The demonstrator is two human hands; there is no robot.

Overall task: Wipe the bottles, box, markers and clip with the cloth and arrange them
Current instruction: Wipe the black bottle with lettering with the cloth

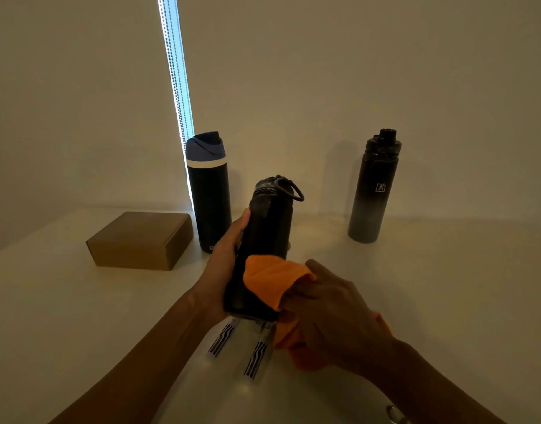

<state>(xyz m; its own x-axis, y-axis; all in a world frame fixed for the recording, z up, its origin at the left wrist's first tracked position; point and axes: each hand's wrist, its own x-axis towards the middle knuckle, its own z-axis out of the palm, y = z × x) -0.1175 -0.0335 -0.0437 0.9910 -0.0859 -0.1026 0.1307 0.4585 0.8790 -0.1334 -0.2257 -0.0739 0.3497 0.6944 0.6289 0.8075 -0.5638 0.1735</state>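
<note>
Cloth (270,278) is pressing on the black bottle's (263,240) lower side, bunched in the right hand (327,313); the left hand (223,258) is gripping the bottle, lifted above the table (416,286), long axis running away from the person.

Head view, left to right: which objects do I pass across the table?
Cardboard box → blue-lidded bottle → black bottle gripped by the left hand → black-to-grey bottle.

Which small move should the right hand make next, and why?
Probably slide the orange cloth up toward the cap: the right hand holds it against the lower half of the black bottle, which the left hand grips.
</note>
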